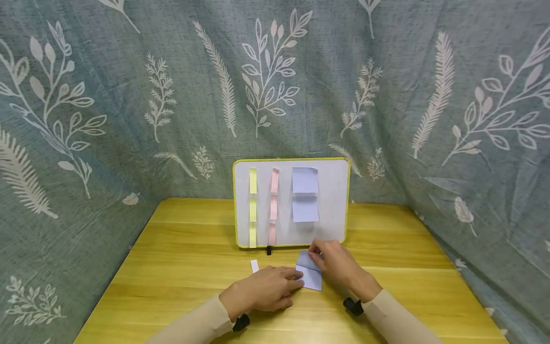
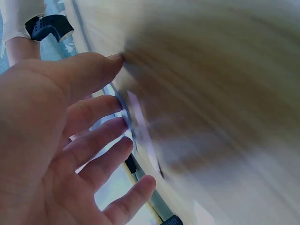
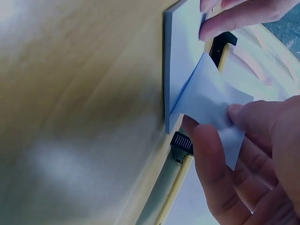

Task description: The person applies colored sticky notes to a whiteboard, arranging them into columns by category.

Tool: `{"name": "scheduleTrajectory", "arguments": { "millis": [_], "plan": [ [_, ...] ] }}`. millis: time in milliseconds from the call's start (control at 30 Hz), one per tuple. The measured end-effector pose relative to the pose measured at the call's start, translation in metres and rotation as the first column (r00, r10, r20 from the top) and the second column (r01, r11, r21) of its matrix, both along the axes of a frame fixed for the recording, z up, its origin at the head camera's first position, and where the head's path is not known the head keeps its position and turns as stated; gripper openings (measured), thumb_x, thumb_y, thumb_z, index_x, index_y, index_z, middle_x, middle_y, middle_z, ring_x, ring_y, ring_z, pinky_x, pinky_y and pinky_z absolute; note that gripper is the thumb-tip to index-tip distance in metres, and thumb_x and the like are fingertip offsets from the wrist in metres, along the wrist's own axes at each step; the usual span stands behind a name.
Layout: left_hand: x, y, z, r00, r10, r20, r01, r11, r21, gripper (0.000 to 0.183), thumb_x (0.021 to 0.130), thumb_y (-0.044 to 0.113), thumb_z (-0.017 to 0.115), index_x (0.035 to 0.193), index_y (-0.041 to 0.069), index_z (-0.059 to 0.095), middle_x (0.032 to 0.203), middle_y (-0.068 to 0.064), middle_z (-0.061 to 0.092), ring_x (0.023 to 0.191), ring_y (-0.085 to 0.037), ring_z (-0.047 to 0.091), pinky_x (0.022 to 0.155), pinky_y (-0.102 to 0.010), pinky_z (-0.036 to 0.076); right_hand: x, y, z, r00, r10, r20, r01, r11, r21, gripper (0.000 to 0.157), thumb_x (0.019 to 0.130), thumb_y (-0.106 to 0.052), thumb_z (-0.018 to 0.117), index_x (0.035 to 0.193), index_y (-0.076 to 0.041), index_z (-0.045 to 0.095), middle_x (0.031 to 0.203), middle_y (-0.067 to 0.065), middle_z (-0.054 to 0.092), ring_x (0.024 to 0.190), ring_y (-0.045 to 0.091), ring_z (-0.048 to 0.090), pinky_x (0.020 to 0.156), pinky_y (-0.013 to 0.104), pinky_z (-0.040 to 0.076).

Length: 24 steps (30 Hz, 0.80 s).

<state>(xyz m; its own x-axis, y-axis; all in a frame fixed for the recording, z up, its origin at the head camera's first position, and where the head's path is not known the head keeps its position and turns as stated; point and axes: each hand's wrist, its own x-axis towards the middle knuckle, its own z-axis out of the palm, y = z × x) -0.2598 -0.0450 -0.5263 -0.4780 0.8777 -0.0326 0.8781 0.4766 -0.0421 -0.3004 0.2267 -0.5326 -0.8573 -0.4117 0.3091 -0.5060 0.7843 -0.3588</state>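
A pad of blue sticky notes [image 1: 312,281] lies on the wooden table in front of the whiteboard. My left hand [image 1: 267,288] rests with its extended fingertips on the pad's left edge. My right hand [image 1: 339,263] pinches the top sticky note [image 3: 211,96] between thumb and fingers. This sheet curls up from the pad and is still joined to it along one edge, as the right wrist view shows. In the left wrist view the spread fingers [image 2: 101,136] of my left hand hide most of the pad.
Behind the hands stands a yellow-framed whiteboard [image 1: 333,203]. It carries yellow strips [image 1: 252,209], pink strips [image 1: 273,208] and two blue sticky notes [image 1: 305,180], one above the other. A white strip [image 1: 254,265] lies left of the pad, partly behind the left hand. Patterned curtain [image 1: 180,110] surrounds the table.
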Motion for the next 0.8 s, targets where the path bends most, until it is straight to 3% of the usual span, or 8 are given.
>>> {"name": "scheduleTrajectory", "arguments": {
  "millis": [233, 500, 800],
  "plan": [
    [0.0, 0.004, 0.004, 1.0, -0.007, -0.016, 0.008, 1.0, 0.022, 0.049, 0.115, 0.039, 0.072, 0.161, 0.022, 0.072, 0.168, 0.0, 0.067, 0.154, -0.013, 0.065, 0.118, -0.035, 0.063, -0.004, -0.001, 0.001, 1.0, 0.003, -0.029, -0.004, 1.0, -0.019, 0.01, 0.106, -0.008, 0.085, 0.099, -0.014, 0.081, 0.091, -0.003, 0.083, 0.074, 0.001, 0.062, 0.066, 0.022, 0.053],
    [-0.002, 0.006, 0.004, 0.999, -0.016, -0.028, 0.016, 1.0, 0.017, 0.067, 0.108, 0.065, 0.077, 0.158, 0.02, 0.074, 0.164, 0.001, 0.07, 0.144, -0.011, 0.071, 0.116, -0.03, 0.063, -0.012, 0.0, 0.0, 0.999, -0.033, -0.035, 0.032, 0.999, -0.018, 0.009, 0.105, -0.007, 0.086, 0.1, -0.013, 0.083, 0.092, 0.001, 0.085, 0.076, 0.005, 0.067, 0.067, 0.025, 0.054],
    [-0.001, 0.007, 0.004, 1.0, -0.001, -0.005, 0.002, 1.0, 0.022, 0.07, 0.105, 0.066, 0.08, 0.156, 0.019, 0.075, 0.163, 0.0, 0.07, 0.143, -0.011, 0.072, 0.116, -0.028, 0.062, -0.016, 0.005, 0.001, 0.998, -0.053, -0.035, 0.052, 0.998, -0.021, 0.009, 0.106, -0.003, 0.083, 0.1, -0.01, 0.083, 0.092, 0.002, 0.084, 0.077, 0.007, 0.067, 0.07, 0.026, 0.056]
  ]
}}
